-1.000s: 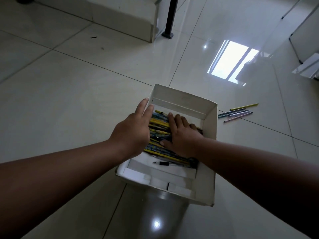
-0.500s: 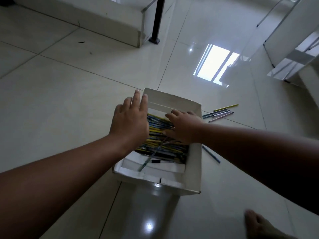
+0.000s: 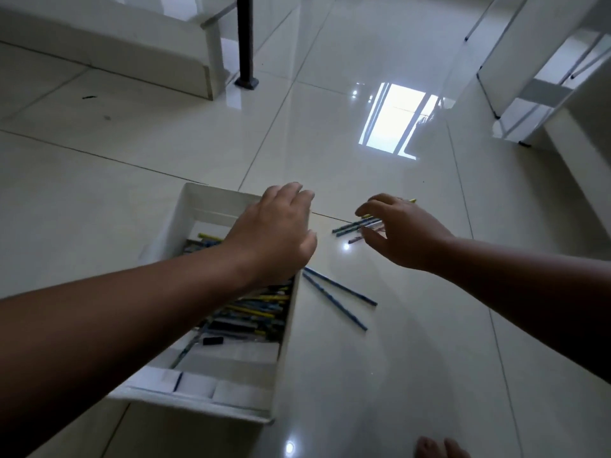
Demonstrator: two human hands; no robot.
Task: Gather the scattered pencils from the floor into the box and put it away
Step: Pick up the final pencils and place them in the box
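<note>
Right hand (image 3: pixel 401 234), fingers spread and holding nothing, hovers over loose pencils (image 3: pixel 350 228) on the floor (image 3: pixel 132 160). Left hand (image 3: pixel 276 233), relaxed and open, hangs above the pencil-filled box (image 3: pixel 190 219); two blue pencils (image 3: pixel 337 294) lie just beside its right wall

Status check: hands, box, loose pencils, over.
Left hand open above box. Right hand open, reaching pencil cluster on floor. Two blue pencils loose beside box. No obstruction seen.

Box (image 3: pixel 287 352) left; two pencils (image 3: pixel 337 297) beside it on floor (image 3: pixel 413 358).
</note>
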